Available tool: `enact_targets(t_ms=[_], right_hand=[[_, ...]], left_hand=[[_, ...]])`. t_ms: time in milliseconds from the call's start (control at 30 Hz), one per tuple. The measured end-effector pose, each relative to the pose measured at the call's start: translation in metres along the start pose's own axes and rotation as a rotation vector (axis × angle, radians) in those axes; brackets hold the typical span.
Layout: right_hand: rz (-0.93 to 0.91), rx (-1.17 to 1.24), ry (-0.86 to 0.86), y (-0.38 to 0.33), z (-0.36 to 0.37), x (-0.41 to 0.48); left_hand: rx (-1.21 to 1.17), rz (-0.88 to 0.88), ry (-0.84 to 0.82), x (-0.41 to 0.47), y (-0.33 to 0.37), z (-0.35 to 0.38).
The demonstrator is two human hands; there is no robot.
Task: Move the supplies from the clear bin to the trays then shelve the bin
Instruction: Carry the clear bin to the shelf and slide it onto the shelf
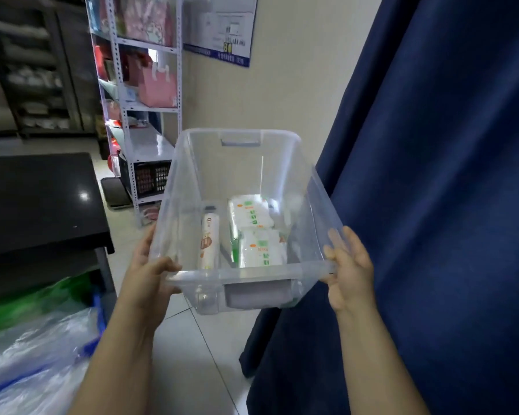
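Note:
I hold a clear plastic bin (240,163) in the air in front of me, above the tiled floor. My left hand (146,277) grips its near left corner, thumb over the rim. My right hand (349,274) grips the near right corner, fingers spread along the side wall. Inside the bin lie two white packs with green and orange print (256,232), one behind the other. To their left in the bin lies a white and orange tube-shaped pack (209,241). No trays are in view.
A white metal shelf rack (150,103) with pink bags stands ahead on the left, a black crate (152,176) low in it. A black table (39,202) is on the left, plastic-wrapped bundles (33,351) below. A dark blue curtain (432,205) fills the right.

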State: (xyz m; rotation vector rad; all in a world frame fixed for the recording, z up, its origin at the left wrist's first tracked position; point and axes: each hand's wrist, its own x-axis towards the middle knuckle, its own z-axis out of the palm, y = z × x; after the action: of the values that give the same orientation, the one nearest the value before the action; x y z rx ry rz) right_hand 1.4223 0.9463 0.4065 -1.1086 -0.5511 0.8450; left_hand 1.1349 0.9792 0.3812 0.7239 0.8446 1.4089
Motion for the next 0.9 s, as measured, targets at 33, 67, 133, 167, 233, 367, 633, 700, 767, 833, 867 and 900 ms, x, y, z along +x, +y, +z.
enact_targets(t_ms=[33,67,133,167,233,367,633,700,767,833,867,900], right_hand=[[0.012,0.0,-0.013,0.006,0.006,0.02],[0.026,0.001,-0.026,0.013,0.014,0.041],[0.055,0.016,-0.062,0.03,0.03,0.081],[0.072,0.026,-0.09,0.039,0.039,0.102],[0.116,0.032,-0.15,0.058,0.056,0.141],[0.186,-0.048,-0.269,0.087,0.09,0.221],[0.217,-0.061,-0.527,0.129,0.175,0.355],[0.213,-0.081,-0.597,0.146,0.202,0.38],[0.249,-0.075,-0.633,0.168,0.231,0.404],[0.294,-0.084,-0.633,0.192,0.265,0.429],[0.307,-0.095,-0.624,0.203,0.285,0.442],[0.316,-0.105,-0.622,0.214,0.306,0.455]], left_hand=[[-0.003,-0.004,0.021,0.015,-0.005,0.002],[0.003,-0.004,0.046,0.028,-0.009,0.004],[0.012,0.002,0.108,0.055,-0.018,0.006],[0.014,0.01,0.146,0.068,-0.023,0.008],[0.021,0.037,0.233,0.093,-0.033,0.012],[0.028,0.114,0.357,0.144,-0.045,0.032],[0.03,0.202,0.567,0.248,-0.052,0.052],[0.026,0.201,0.607,0.28,-0.05,0.046],[0.026,0.194,0.645,0.315,-0.048,0.032],[0.023,0.189,0.67,0.356,-0.044,0.013],[0.028,0.186,0.669,0.378,-0.04,0.003],[0.033,0.182,0.665,0.402,-0.035,-0.008]])
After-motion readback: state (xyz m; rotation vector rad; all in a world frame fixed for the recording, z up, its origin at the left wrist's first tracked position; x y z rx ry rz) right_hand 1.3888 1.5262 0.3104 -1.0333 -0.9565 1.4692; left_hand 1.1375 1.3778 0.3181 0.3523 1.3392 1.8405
